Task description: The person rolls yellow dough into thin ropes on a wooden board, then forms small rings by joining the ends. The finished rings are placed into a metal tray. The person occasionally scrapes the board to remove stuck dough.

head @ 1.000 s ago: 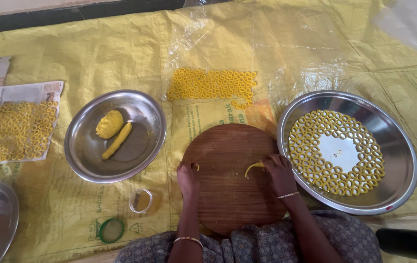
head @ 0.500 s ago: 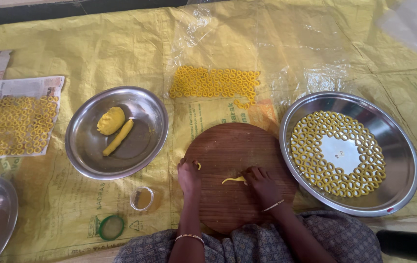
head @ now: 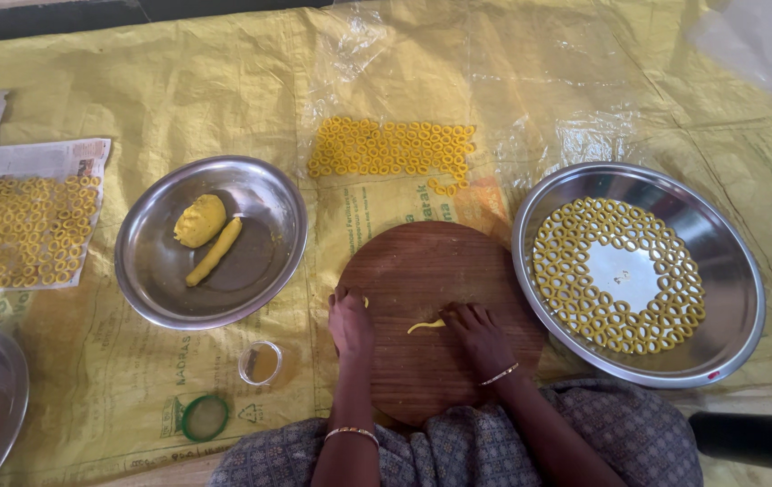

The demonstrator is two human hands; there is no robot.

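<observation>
Right hand (head: 481,338) fingertips on dough strip (head: 426,326), long axis left-right across board (head: 422,271).

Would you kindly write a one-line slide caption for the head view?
Both hands on a round wooden board, right hand touching a thin dough strip, beside a steel plate of dough rings.

light: bright, even | shadows: soft | glare: plastic sheet (head: 530,81), steel plates | focus: sharp, edges perhaps softer
</observation>
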